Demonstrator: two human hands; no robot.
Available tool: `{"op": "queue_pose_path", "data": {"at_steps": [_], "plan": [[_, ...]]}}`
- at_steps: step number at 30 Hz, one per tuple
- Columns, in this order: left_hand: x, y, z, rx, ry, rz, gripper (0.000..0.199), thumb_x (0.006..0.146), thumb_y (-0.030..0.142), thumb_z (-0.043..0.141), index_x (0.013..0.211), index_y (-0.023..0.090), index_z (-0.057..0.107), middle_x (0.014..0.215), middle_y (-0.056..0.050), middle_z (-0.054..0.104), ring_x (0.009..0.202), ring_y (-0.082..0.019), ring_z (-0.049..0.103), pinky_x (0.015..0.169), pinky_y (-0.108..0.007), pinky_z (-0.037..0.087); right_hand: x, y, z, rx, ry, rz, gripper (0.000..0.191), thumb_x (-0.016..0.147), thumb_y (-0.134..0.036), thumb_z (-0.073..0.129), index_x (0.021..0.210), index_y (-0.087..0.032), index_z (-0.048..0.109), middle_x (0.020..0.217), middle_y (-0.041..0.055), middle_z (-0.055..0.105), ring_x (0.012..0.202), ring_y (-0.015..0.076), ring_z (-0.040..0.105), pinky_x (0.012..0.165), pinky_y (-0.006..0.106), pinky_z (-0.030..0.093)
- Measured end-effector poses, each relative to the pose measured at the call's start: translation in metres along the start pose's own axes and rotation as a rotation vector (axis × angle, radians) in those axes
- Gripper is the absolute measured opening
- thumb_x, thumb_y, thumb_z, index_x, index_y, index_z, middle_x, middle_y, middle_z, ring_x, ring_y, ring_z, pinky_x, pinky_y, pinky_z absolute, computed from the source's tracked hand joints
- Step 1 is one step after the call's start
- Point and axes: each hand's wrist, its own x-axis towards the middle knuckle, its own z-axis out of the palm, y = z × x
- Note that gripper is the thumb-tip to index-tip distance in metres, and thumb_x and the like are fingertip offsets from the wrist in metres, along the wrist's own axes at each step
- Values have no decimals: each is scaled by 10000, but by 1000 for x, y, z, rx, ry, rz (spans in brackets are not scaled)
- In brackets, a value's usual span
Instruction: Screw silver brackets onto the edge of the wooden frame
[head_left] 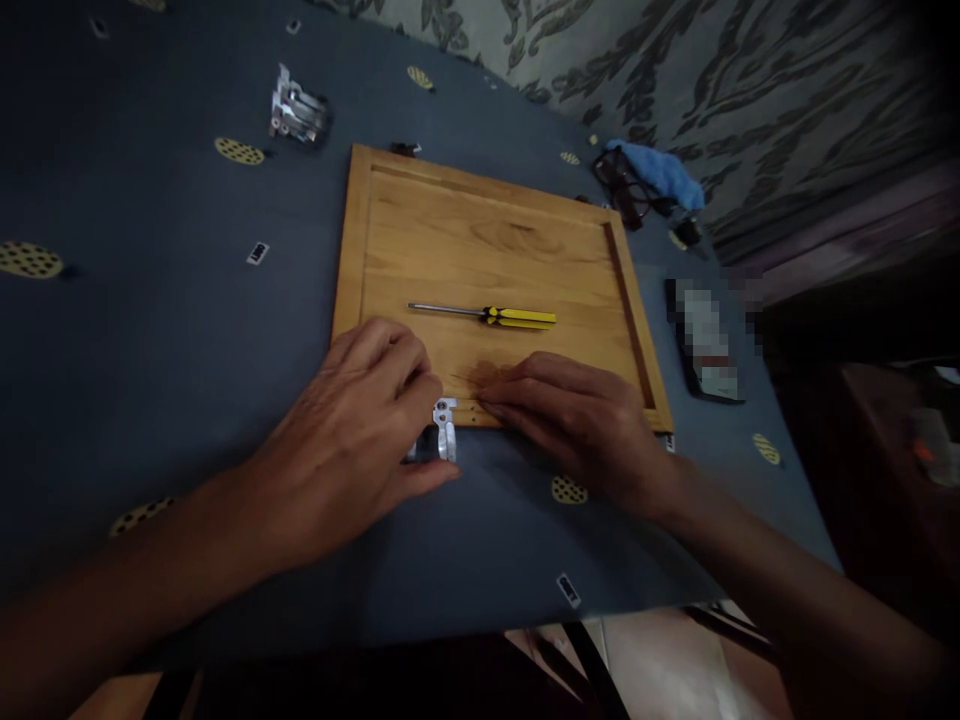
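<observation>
A metal cabinet hinge [445, 428] lies against the near edge of a framed wooden panel [450, 245]. My left hand [360, 430] is closed around the hinge, thumb below and fingers above, hiding part of it. Just right of the hinge, my right hand [577, 415] touches the panel's near rail with its fingertips pinched together; what they hold, if anything, cannot be made out. Small dark holes show in the rail between the hands. On the panel, beyond both hands, rests a screwdriver [517, 317] with a yellow and black handle, its shaft pointing left.
More metal hinges [298, 108] sit at the back left of the blue-grey tablecloth [187, 350]. Eyeglasses [626, 190] and a blue cloth [660, 172] lie at the far right. A dark, partly blurred-out object [705, 340] is right of the panel. A patterned wall borders the back.
</observation>
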Motion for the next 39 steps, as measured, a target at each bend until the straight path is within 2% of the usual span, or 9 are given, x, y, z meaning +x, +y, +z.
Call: {"op": "queue_pose_path", "data": {"at_steps": [7, 11, 14, 18, 23, 28, 39], "plan": [[2, 0, -2, -8, -17, 4, 225, 824, 266, 818, 902, 127, 661, 1018, -108, 656, 1071, -311, 564, 944, -502, 538, 4, 3, -8, 80, -107, -10, 169, 1039, -185, 530, 1022, -177, 698, 922, 82, 736, 839, 179, 708, 733, 308, 578], [2, -1, -2, -16, -14, -3, 218, 829, 269, 816, 896, 132, 660, 1012, -104, 655, 1071, -306, 563, 942, -492, 539, 5, 1, -11, 149, -108, 44, 144, 1013, -157, 552, 1020, -211, 686, 932, 59, 741, 845, 178, 711, 732, 316, 569], [1, -1, -2, -21, -16, -2, 239, 820, 277, 831, 897, 123, 664, 1013, -105, 648, 1075, -307, 563, 945, -488, 540, 7, -6, -11, 269, -94, 142, 99, 988, -166, 593, 971, -224, 671, 851, 23, 730, 768, 159, 699, 679, 294, 547], [1, 0, -2, -8, -13, -5, 265, 816, 297, 837, 924, 118, 673, 1014, -105, 651, 1092, -313, 567, 965, -494, 541, 17, -15, -9, 576, -140, 317, 51, 933, -210, 668, 889, -212, 644, 791, -8, 708, 673, 115, 656, 598, 235, 518], [2, 0, -1, -11, -18, -11, 260, 821, 291, 829, 924, 108, 675, 1012, -111, 652, 1103, -321, 581, 988, -499, 540, 33, -18, -4, 876, -240, 489, 216, 865, -350, 775, 859, -207, 614, 821, 1, 709, 749, 129, 678, 686, 251, 566], [1, 1, -1, -14, -27, -17, 278, 809, 307, 841, 928, 116, 678, 1021, -114, 648, 1130, -340, 574, 1004, -515, 532, 39, -18, -4, 903, -255, 520, 223, 852, -334, 796, 862, -217, 607, 819, -16, 684, 770, 121, 668, 719, 261, 573], [1, 1, 0, -25, -28, -30, 272, 819, 303, 828, 937, 115, 669, 1038, -122, 642, 1131, -335, 572, 1008, -518, 526, 49, -16, -5, 909, -324, 545, 243, 840, -356, 806, 844, -215, 608, 782, -31, 658, 732, 104, 636, 691, 243, 557]]}}
